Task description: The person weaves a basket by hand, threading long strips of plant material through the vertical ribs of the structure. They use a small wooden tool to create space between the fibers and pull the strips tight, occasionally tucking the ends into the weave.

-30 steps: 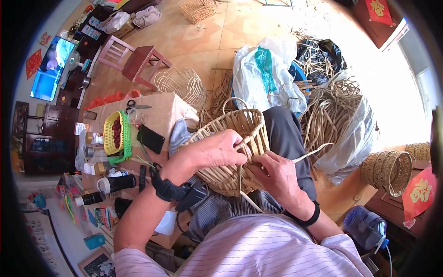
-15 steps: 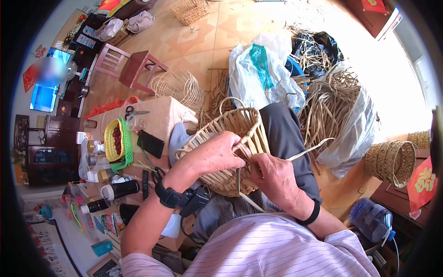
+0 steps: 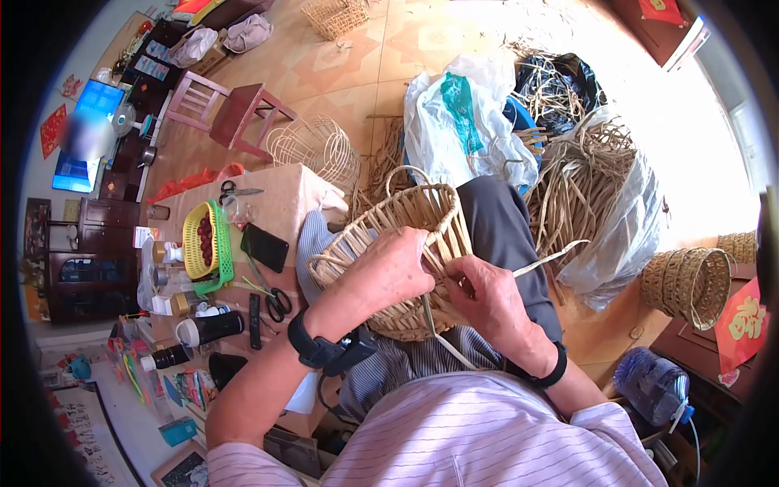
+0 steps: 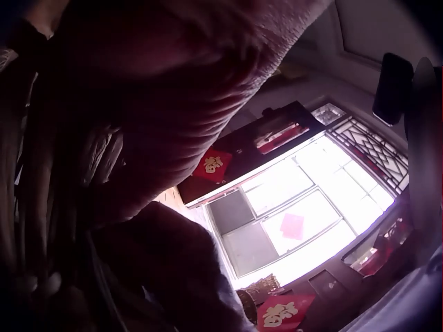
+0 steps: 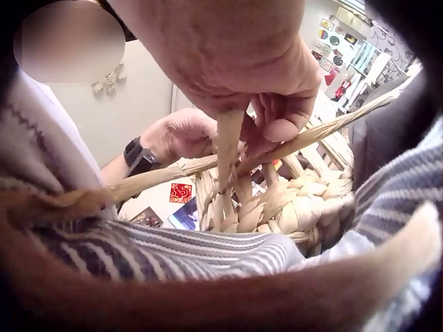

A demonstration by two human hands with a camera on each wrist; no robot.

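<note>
A half-woven basket (image 3: 337,258) of pale plant strips lies tilted on the lap, its rim and loop handle facing away from the body. The left hand (image 3: 391,264) grips its near side, fingers curled over the upright strips; their tips are partly hidden. Close beside it, the right hand (image 3: 491,304) pinches a strip at the wall. In the right wrist view, a flat strip (image 5: 228,149) hangs from the right hand (image 5: 235,62), beside the woven base (image 5: 304,204), with the left hand (image 5: 181,135) behind. The left wrist view is dark, showing the left hand (image 4: 166,90) close up.
At the left, a table (image 3: 284,183) holds scissors (image 3: 278,304), a phone (image 3: 264,247), a fruit basket (image 3: 195,243) and bottles. Beyond the knees are a plastic bag (image 3: 438,122) and bundled dry strips (image 3: 576,187). Woven rings (image 3: 686,286) stand at the right.
The left forearm has shifted slightly, uncovering more of the scissors. Both hands stay at the basket wall with small finger shifts, and the loose strip below the basket now hangs at a different angle.
</note>
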